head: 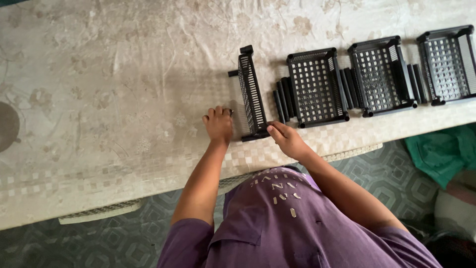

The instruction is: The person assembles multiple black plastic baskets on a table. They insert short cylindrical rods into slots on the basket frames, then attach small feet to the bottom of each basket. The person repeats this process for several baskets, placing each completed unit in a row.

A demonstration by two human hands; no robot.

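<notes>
Black slatted tray (pixel 252 95) stood on edge on bench (pixel 124 74), near front edge. Right hand (pixel 287 139) placed at tray's lower corner, fingers closed on it. Left hand (pixel 218 124) laid on bench just left of tray, fingers curled, nothing seen gripped. Three similar baskets (pixel 317 87) lined up to right, dark rods (pixel 283 99) between them.

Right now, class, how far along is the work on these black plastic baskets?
Done: three flat baskets lie in a row on the table, black rods beside them. In hand: the left hand and right hand steady a fourth basket on edge. What's left isn't visible.
</notes>
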